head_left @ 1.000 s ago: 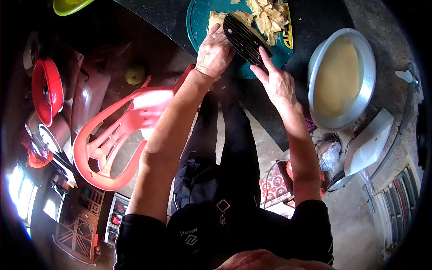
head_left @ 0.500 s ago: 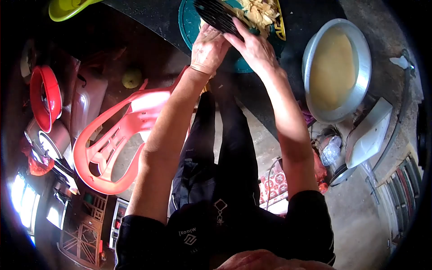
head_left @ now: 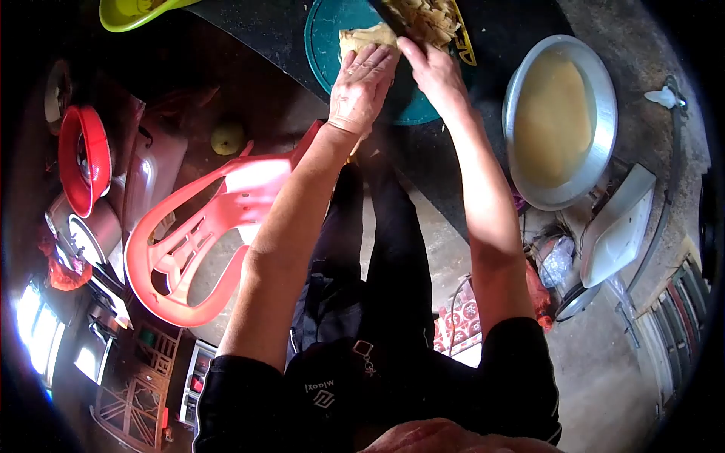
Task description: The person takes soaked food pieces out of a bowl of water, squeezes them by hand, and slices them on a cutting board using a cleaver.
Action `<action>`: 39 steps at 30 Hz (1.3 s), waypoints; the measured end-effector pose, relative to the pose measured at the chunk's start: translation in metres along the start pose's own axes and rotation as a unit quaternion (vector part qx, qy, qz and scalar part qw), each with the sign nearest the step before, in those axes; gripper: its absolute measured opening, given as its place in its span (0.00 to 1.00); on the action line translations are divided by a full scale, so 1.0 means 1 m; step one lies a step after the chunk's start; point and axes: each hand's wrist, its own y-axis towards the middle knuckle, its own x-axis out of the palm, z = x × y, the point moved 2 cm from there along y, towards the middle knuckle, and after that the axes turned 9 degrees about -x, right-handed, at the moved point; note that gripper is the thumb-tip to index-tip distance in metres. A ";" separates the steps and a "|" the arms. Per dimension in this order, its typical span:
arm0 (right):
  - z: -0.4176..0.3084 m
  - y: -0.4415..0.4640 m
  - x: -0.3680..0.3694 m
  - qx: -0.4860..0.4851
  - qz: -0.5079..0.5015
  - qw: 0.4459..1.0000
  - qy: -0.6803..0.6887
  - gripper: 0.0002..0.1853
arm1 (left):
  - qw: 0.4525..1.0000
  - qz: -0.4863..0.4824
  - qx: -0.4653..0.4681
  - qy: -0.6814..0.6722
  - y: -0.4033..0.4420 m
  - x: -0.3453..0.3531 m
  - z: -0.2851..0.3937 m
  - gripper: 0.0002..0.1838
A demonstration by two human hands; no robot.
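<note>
On a round teal cutting board (head_left: 322, 57) at the top of the head view lies a pale, cream-coloured block of food (head_left: 368, 36), perhaps bamboo shoot. My left hand (head_left: 364, 87) presses over its near side, fingers together. My right hand (head_left: 438, 74) is closed around a dark-bladed kitchen knife (head_left: 396, 19), its handle mostly hidden by the fingers. The blade stands beside the block's right end; whether it touches cannot be made out. Right of the blade lies a heap of thin pale slices (head_left: 430, 23), cut off by the frame's top.
A large metal basin (head_left: 521, 83) of cloudy yellowish liquid stands right of the board. The dark table (head_left: 264, 34) carries a lime-green container (head_left: 124, 16) at far left. Below are a pink plastic chair (head_left: 174, 257), a red basin (head_left: 84, 158) and a white tray (head_left: 623, 226).
The knife has turned from its broad side showing to nearly edge-on and moved right. My left hand has shifted slightly, uncovering the pale block. The whole view has moved a little.
</note>
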 end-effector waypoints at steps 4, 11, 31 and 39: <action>-0.007 -0.059 -0.014 -0.057 -0.013 0.988 -0.141 0.30 | 1.000 -0.016 -0.012 -0.010 -0.001 -0.004 0.002 0.19; 0.009 -0.074 -0.004 -0.116 -0.046 0.953 -0.275 0.32 | 0.998 -0.052 0.016 0.009 -0.002 -0.004 -0.002 0.20; 0.002 0.013 0.024 -0.111 -0.052 0.977 -0.173 0.36 | 1.000 -0.012 -0.005 -0.019 -0.003 -0.001 -0.003 0.17; -0.017 -0.069 -0.010 -0.100 -0.098 0.953 -0.270 0.34 | 0.999 -0.004 -0.013 -0.035 -0.004 -0.007 -0.003 0.19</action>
